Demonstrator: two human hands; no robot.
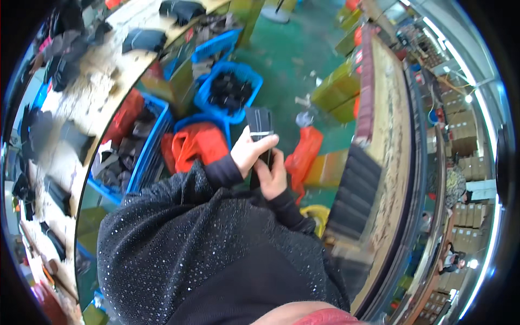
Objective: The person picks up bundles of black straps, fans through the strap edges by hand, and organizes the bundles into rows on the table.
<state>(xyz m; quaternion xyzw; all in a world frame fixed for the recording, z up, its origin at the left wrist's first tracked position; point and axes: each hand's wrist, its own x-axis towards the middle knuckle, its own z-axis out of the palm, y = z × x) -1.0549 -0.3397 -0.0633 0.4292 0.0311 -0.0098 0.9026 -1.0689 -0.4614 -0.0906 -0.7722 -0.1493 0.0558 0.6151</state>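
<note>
In front of my body, a bundle of dark flat pieces [259, 119], seemingly fabric, with a pale band across it, points away from me. My left hand [248, 151] grips its near part, with the thumb laid over the top. Just below and to the right, my right hand [273, 176] has its fingers closed around the near end, which is mostly hidden by both hands. Beyond the bundle stands a blue basket [203, 98] filled with dark pieces. An orange-red plastic bag [201, 144] bulges from another blue container left of my left hand.
A long worktable [103, 103] with dark stacks curves along the left. Below it sits a blue crate [146, 157] of dark scraps. On the right, a bench [391, 108] carries a row of dark stacks [355, 189]. A red bag [304, 154] and yellowish boxes [338, 89] are on the green floor.
</note>
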